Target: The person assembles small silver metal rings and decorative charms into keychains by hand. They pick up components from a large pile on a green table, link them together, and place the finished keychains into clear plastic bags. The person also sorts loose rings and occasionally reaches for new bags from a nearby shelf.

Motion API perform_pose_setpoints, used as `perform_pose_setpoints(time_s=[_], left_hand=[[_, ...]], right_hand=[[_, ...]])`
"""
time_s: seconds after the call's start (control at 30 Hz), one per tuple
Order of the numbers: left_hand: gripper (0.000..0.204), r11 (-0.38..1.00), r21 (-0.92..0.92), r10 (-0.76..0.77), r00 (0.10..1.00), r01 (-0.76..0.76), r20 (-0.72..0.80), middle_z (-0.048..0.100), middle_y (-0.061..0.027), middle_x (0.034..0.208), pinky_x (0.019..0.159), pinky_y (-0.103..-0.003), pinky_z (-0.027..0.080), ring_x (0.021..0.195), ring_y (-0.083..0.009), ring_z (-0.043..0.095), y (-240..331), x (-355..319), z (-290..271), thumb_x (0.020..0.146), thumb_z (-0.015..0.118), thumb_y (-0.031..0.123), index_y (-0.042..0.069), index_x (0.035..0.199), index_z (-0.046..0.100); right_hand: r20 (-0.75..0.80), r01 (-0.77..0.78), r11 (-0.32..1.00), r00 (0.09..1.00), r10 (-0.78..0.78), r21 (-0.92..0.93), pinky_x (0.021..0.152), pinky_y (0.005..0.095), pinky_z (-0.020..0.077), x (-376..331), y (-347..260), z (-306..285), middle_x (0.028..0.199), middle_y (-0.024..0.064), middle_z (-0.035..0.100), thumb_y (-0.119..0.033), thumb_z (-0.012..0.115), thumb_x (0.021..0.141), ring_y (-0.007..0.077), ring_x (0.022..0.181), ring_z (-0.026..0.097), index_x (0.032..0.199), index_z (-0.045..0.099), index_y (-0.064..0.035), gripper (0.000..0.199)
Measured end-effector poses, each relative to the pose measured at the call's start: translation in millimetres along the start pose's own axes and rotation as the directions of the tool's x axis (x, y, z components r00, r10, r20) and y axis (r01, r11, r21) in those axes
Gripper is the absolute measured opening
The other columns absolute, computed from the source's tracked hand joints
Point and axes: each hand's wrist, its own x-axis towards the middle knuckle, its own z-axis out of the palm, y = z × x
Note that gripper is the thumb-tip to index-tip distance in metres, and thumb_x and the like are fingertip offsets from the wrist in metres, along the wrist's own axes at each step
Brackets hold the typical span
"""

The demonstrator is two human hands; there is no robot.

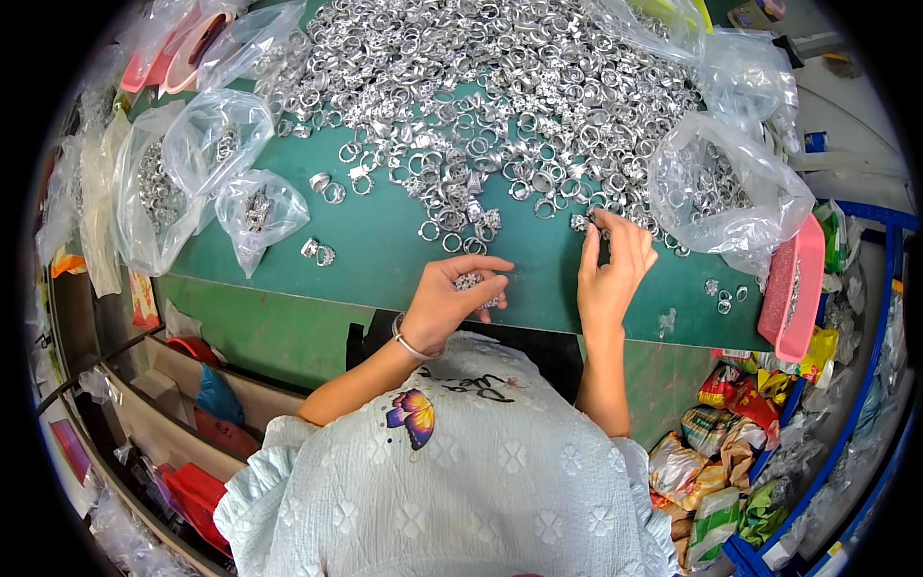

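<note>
A big heap of silver-coloured rings [461, 58] spreads over the far part of the green table [385, 264]. My left hand [454, 300] is curled round several silver rings [469, 281] near the table's front edge. Just right of it, my right hand [615, 262] reaches to the heap's near edge, thumb and fingers pinched on a silver ring [593, 219], partly hidden by the fingertips. A small tongue of rings [447, 197] lies beyond my left hand.
Clear plastic bags with rings stand at the left [154, 192] and right [716, 188]. A pink basket [796, 288] sits at the right edge, beside a few loose rings [724, 303]. Colourful packets [707, 462] lie below on the right; a red bin [197, 495] is lower left.
</note>
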Motion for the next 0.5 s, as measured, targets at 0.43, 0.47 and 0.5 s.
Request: perform_pose_setpoints(time_s=[0.43, 0.47, 0.5], left_hand=[[0.026, 0.979, -0.202, -0.047, 0.997, 0.033, -0.064, 0.059, -0.0056, 0.086, 0.064, -0.026, 0.054, 0.076, -0.0151, 0.061, 1, -11, -10, 0.084, 0.06, 0.007, -0.001, 0.108, 0.057], [0.026, 0.987, -0.161, -0.014, 0.996, 0.0, -0.087, 0.06, -0.0061, 0.087, 0.063, -0.026, 0.054, 0.076, -0.0149, 0.061, 1, -13, -12, 0.084, 0.06, 0.006, -0.001, 0.108, 0.057], [0.026, 0.99, -0.138, -0.02, 0.994, 0.005, -0.104, 0.06, -0.0066, 0.089, 0.062, -0.025, 0.053, 0.076, -0.0148, 0.061, 1, -15, -15, 0.083, 0.06, 0.006, -0.001, 0.108, 0.057]], right_hand=[[0.412, 0.319, 0.939, 0.843, -0.344, 0.13, 0.095, 0.0503, 0.0283, 10, -26, 28, 0.126, 0.0078, 0.046, -0.012, 0.062, 0.078, 0.0314, 0.124, 0.034, 0.107, 0.058, -0.0076, 0.029], [0.425, 0.339, 0.933, 0.831, -0.358, 0.123, 0.096, 0.0506, 0.0282, 7, -23, 21, 0.125, 0.0077, 0.047, -0.01, 0.062, 0.078, 0.0308, 0.124, 0.035, 0.104, 0.059, -0.0072, 0.026], [0.438, 0.36, 0.925, 0.817, -0.374, 0.12, 0.096, 0.0509, 0.0281, 5, -19, 15, 0.124, 0.0077, 0.048, -0.009, 0.061, 0.078, 0.0302, 0.124, 0.036, 0.101, 0.06, -0.0068, 0.023]])
